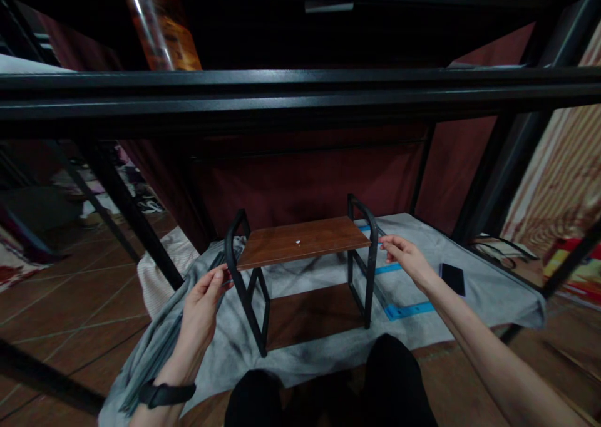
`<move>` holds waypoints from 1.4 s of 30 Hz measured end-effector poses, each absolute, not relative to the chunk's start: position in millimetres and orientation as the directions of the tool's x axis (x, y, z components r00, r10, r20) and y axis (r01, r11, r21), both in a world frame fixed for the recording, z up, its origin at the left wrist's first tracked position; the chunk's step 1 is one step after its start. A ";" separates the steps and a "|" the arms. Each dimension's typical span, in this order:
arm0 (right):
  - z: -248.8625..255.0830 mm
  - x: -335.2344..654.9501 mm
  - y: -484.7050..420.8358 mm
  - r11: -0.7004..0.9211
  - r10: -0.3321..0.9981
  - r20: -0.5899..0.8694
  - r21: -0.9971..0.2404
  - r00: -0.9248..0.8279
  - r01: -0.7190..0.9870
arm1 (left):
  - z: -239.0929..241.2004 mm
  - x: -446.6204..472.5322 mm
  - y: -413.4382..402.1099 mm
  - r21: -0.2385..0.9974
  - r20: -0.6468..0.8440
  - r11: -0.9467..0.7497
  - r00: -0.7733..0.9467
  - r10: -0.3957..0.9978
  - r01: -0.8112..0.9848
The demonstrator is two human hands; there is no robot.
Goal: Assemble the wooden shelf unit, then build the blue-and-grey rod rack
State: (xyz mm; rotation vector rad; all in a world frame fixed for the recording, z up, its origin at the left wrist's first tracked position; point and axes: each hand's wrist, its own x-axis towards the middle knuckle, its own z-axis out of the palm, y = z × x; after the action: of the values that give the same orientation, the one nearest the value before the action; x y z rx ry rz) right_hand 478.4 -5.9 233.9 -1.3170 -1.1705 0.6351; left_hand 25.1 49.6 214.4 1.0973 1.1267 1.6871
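Observation:
A small two-tier shelf rack [303, 236] with brown wood boards and black metal side frames stands upright in front of me. My left hand [206, 292] is at the rack's left side frame, thumb and fingers pinched together beside the black tube. On the other side, my right hand [402, 255] is pinched closed at the right side frame, near the level of the upper board. Whatever lies between the fingertips of either hand is too small to make out. A tiny white bit [297, 242] lies on the upper board.
Grey cloth [488, 302] lies under the rack. To the right are a phone [452, 279] and a blue-cornered frame [410, 311]. A black metal beam [300, 92] crosses above, with a shiny red-orange can [162, 26] on its shelf. A black post [126, 208] slants at left.

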 end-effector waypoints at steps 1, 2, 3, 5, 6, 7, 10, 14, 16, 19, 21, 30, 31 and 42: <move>232.5 479.0 -6.2 0.209 0.892 0.289 -0.946 0.348 0.250 | 213.7 25.1 48.6 0.953 0.215 -0.266 -0.291 0.932 -0.148; 231.3 479.6 -6.6 0.210 0.891 0.291 -0.945 0.350 0.251 | 213.1 25.2 47.5 0.955 0.216 -0.263 -0.288 0.933 -0.137; 230.2 480.4 -7.0 0.212 0.889 0.294 -0.944 0.350 0.253 | 212.8 25.4 46.4 0.957 0.219 -0.262 -0.281 0.934 -0.125; 228.6 482.4 -7.9 0.217 0.888 0.298 -0.943 0.349 0.254 | 212.9 25.9 44.3 0.958 0.232 -0.268 -0.266 0.936 -0.106; 227.9 483.5 -8.4 0.216 0.890 0.296 -0.943 0.346 0.252 | 213.2 26.0 43.4 0.958 0.236 -0.270 -0.263 0.936 -0.101; 227.2 484.7 -9.0 0.212 0.893 0.291 -0.945 0.342 0.250 | 213.5 26.1 42.7 0.957 0.239 -0.272 -0.262 0.935 -0.100; 224.7 487.7 -11.2 0.194 0.901 0.268 -0.952 0.341 0.235 | 213.7 25.8 41.9 0.956 0.241 -0.275 -0.257 0.936 -0.104; 219.6 489.7 -15.6 0.176 0.897 0.247 -0.960 0.366 0.216 | 212.2 25.3 42.0 0.955 0.249 -0.281 -0.251 0.936 -0.100; 216.0 491.1 -18.3 0.170 0.898 0.243 -0.961 0.368 0.219 | 212.3 25.9 40.8 0.952 0.251 -0.286 -0.256 0.933 -0.109; 209.0 494.9 -22.0 0.145 0.900 0.224 -0.962 0.373 0.229 | 214.0 27.6 37.6 0.950 0.246 -0.284 -0.253 0.936 -0.126; 202.9 498.1 -24.0 0.118 0.903 0.199 -0.967 0.380 0.226 | 214.9 28.5 35.9 0.949 0.247 -0.286 -0.253 0.935 -0.131; 173.7 513.2 -31.8 0.081 0.908 0.147 -0.980 0.391 0.181 | 214.4 27.9 33.0 0.941 0.287 -0.320 -0.241 0.927 -0.110; 172.2 514.7 -32.5 0.075 0.910 0.137 -0.983 0.392 0.170 | 214.8 27.7 32.9 0.939 0.291 -0.325 -0.243 0.925 -0.112; 144.6 509.7 -49.1 0.007 0.905 0.039 -0.997 0.425 0.075 | 222.8 29.6 32.6 0.934 0.286 -0.328 -0.247 0.926 -0.145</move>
State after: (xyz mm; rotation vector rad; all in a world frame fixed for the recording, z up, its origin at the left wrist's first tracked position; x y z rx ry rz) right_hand 509.7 -49.1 144.6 -1.4202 -0.9388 0.8274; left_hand 29.6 32.6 222.8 1.1761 1.0615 1.6924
